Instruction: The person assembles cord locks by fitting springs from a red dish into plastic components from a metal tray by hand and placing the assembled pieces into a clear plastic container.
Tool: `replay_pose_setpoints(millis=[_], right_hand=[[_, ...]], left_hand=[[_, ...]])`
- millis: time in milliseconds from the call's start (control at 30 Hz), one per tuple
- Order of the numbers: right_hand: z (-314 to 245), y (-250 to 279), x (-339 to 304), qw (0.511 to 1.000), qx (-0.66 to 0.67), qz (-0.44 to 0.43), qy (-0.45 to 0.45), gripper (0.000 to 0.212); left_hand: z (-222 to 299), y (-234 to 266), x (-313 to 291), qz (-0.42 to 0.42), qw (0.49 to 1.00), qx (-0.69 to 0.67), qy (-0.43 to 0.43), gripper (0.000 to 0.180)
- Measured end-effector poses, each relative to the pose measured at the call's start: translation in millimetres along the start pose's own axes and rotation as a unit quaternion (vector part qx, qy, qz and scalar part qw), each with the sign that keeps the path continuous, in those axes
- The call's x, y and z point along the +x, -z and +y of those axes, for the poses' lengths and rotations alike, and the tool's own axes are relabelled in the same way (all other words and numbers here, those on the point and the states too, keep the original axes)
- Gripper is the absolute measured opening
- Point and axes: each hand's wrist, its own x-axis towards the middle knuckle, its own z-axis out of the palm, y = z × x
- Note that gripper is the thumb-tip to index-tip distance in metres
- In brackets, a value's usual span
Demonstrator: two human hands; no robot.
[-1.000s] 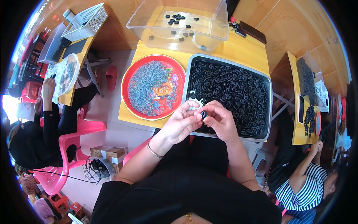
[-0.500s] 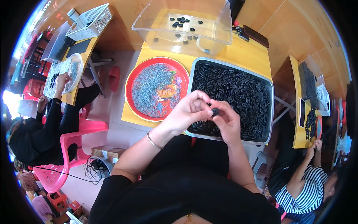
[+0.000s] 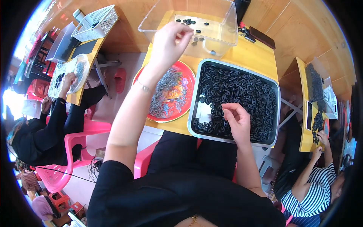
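Note:
My left hand is raised over the near wall of a clear plastic bin. Its fingers are bent together, and anything between the fingertips is too hidden to make out. Several small black oval pieces lie inside the bin. Over the metal tray hovers my right hand, thumb and forefinger slightly apart, nothing visible between them. Black oval pieces with two holes fill most of that tray. Partly behind my left forearm, a red round tray holds many slim silvery pieces, perhaps screws.
Keys and a dark wallet-like case lie at the far right of the yellow table. To the left, a person works beside a white basket and pink chair. Another person in stripes works at the right.
My hands have parted from over the metal tray, where they held a black piece together. The left went up and away to the bin; the right stays low over the tray.

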Motion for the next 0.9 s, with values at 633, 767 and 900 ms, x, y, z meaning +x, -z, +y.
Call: replay_pose_setpoints(millis=[633, 767, 900], right_hand=[[21, -39, 46, 0.774, -0.557, -0.163, 0.253, 0.016], [21, -41, 45, 0.788, -0.542, -0.148, 0.253, 0.012], [20, -39, 43, 0.793, -0.532, -0.156, 0.252, 0.011]], left_hand=[[9, 20, -137, -0.273, 0.930, 0.240, 0.042, 0.009], [4, 20, -144, -0.262, 0.935, 0.234, 0.039, 0.012], [6, 20, -141, -0.267, 0.936, 0.224, 0.055, 0.012]])
